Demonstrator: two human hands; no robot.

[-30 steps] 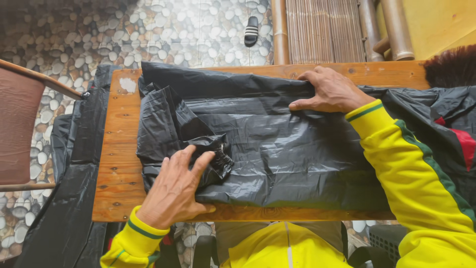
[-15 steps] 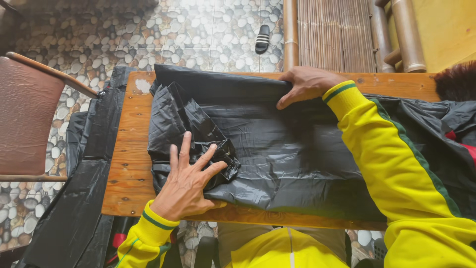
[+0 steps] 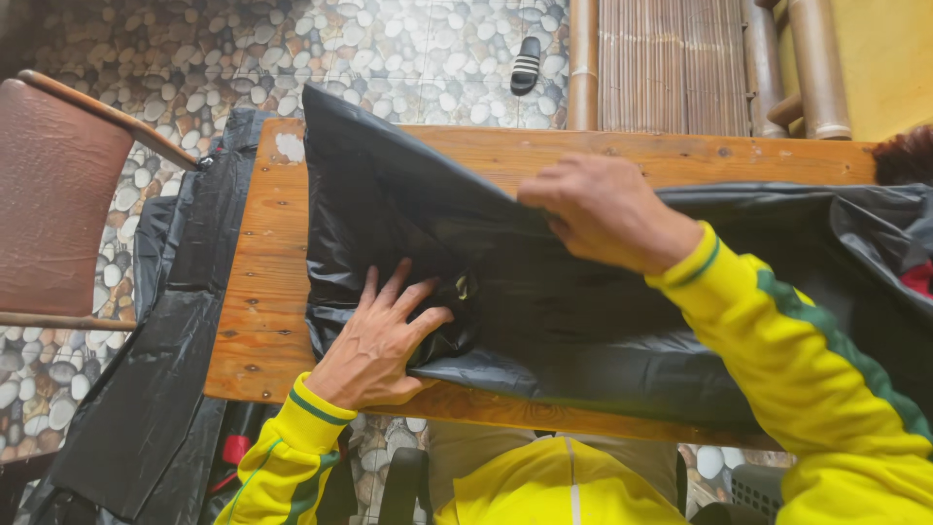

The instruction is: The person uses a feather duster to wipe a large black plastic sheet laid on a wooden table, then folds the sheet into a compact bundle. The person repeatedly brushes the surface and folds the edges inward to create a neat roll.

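Observation:
A large black plastic sheet (image 3: 583,321) lies spread over a narrow wooden table (image 3: 262,292). My left hand (image 3: 374,345) presses flat on a bunched, folded part of the sheet near the table's front edge, fingers spread. My right hand (image 3: 603,209) grips the far edge of the sheet and holds it lifted above the table, folded toward me. Both arms wear yellow sleeves with green stripes.
More black plastic (image 3: 146,389) hangs off the table's left end to the pebble floor. A brown chair (image 3: 53,194) stands at the left. A sandal (image 3: 526,63) lies on the floor beyond the table. Bamboo furniture (image 3: 680,58) stands at the back right.
My right hand has closed on the sheet's far edge and lifted it toward me. My left hand stays pressed on the bunched part.

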